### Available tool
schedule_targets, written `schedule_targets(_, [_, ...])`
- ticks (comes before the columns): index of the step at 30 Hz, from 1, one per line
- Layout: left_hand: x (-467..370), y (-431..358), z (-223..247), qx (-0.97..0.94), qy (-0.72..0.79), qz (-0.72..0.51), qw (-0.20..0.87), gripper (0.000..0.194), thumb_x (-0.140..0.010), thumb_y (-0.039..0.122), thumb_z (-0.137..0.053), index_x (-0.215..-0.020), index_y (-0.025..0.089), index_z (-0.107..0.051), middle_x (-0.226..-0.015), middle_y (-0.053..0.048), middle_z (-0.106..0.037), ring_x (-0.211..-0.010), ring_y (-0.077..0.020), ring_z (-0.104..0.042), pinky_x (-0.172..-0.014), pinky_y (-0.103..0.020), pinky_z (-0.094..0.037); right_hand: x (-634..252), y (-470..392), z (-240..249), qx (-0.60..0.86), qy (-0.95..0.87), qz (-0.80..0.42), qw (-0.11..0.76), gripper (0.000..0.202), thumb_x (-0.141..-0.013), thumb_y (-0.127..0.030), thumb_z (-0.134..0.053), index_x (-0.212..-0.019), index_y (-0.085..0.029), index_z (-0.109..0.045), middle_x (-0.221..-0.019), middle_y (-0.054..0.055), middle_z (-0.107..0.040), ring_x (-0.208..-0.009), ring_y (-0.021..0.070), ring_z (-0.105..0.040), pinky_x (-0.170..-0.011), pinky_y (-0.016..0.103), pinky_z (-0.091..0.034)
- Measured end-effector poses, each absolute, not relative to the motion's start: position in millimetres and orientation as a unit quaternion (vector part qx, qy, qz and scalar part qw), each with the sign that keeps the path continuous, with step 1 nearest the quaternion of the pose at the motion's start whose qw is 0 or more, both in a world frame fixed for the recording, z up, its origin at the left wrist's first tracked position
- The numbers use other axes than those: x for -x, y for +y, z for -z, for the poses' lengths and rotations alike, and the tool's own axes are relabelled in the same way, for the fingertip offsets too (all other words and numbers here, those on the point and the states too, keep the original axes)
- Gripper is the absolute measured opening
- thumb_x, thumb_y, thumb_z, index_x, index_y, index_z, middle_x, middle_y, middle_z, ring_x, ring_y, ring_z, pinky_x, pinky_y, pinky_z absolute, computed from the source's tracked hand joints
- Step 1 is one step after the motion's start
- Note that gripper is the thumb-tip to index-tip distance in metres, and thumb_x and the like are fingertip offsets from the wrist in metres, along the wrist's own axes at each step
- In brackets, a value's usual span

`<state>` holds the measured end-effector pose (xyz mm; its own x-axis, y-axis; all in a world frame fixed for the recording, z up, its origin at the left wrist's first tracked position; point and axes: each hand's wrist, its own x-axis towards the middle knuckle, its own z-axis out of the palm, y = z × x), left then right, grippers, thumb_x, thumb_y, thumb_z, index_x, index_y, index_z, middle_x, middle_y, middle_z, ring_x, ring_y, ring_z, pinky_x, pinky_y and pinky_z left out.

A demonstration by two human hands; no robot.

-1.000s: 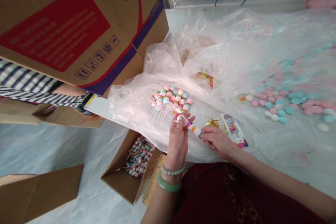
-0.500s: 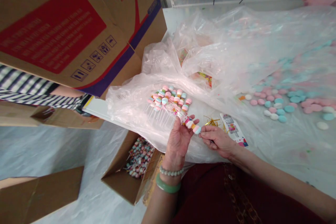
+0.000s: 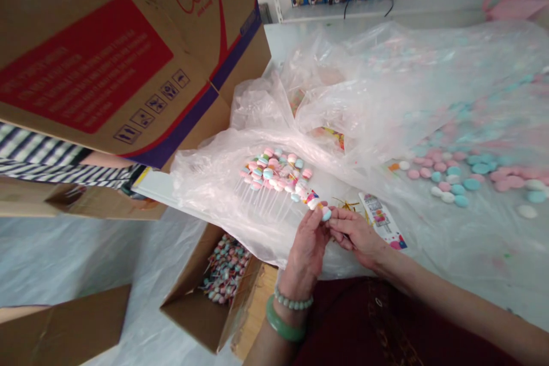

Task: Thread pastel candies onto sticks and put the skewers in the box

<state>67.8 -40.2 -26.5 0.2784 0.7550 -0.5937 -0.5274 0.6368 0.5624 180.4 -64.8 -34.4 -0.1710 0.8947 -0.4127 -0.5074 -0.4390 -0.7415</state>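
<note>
My left hand (image 3: 312, 237), wearing a bead bracelet and a green bangle, closes around the lower end of a marshmallow skewer (image 3: 313, 202). Pink, white, orange and blue pieces show on it, in what looks like a clear wrapper. My right hand (image 3: 352, 233) pinches at the same end, its fingertips against the left ones; the stick is hidden. Just beyond lies a heap of marshmallow skewers (image 3: 268, 171), white sticks pointing towards me. Gold twist ties (image 3: 348, 205) and a printed card (image 3: 381, 220) rest by my right hand.
Clear plastic sheeting (image 3: 206, 174) covers the table. Loose pastel marshmallows (image 3: 454, 174) lie to the right. A large cardboard box (image 3: 201, 63) stands at the left, with another person's striped sleeve (image 3: 47, 146) behind it. Below the table edge, an open carton (image 3: 189, 311) holds many skewers.
My left hand has moved right and its spread fingers have closed at the skewer's lower end, meeting my right hand. The skewer's upper part is now uncovered. The view has tilted slightly.
</note>
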Motion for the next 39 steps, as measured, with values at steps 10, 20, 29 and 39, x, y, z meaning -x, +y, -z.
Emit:
schedule_targets(10, [-34.6,-0.5,17.4,-0.094,0.328,-0.458,0.821,0.03,-0.081,0.038,-0.064,-0.104,0.019,-0.063,-0.085,-0.004,-0.067,-0.097,-0.0252,-0.064,-0.095,-0.047,-0.044,-188.8,-66.2,43.0,0.344,-0.14,-0.85,0.374,0.016,-0.072,-0.027,-0.065,-0.074,-0.015,-0.054,-0.045,-0.009,-0.042,-0.031,0.0014,-0.019,-0.034,0.019,-0.009])
schedule_targets(20, [-38.7,-3.1,12.7,-0.068,0.388,-0.476,0.786,0.028,-0.091,0.039,-0.047,-0.087,0.017,-0.062,-0.087,-0.006,-0.067,-0.098,-0.0266,-0.064,-0.087,-0.044,-0.047,-186.1,-63.5,43.5,0.482,-0.199,-0.755,0.398,0.017,-0.067,-0.031,-0.065,-0.07,-0.015,-0.058,-0.04,-0.009,-0.041,-0.033,0.0025,-0.021,-0.035,0.02,-0.008])
schedule_targets(29, [-64.5,-14.3,11.1,-0.111,0.434,-0.507,0.737,0.028,-0.084,0.044,-0.059,-0.091,0.017,-0.059,-0.072,-0.002,-0.06,-0.074,-0.0187,-0.064,-0.084,-0.041,-0.048,-177.9,-64.5,33.0,0.489,-0.229,-0.738,0.404,0.018,-0.071,-0.033,-0.062,-0.065,-0.018,-0.053,-0.042,-0.008,-0.039,-0.036,0.0044,-0.024,-0.036,0.021,-0.011])
schedule_targets(39, [-54.4,-8.8,12.4,-0.11,0.401,-0.488,0.768,0.036,-0.079,0.046,-0.064,-0.102,0.019,-0.059,-0.097,-0.008,-0.066,-0.091,-0.0246,-0.064,-0.077,-0.038,-0.051,-181.7,-65.4,34.6,0.558,-0.301,-0.651,0.417,0.02,-0.077,-0.033,-0.058,-0.063,-0.02,-0.052,-0.045,-0.007,-0.041,-0.04,0.0067,-0.029,-0.04,0.023,-0.019])
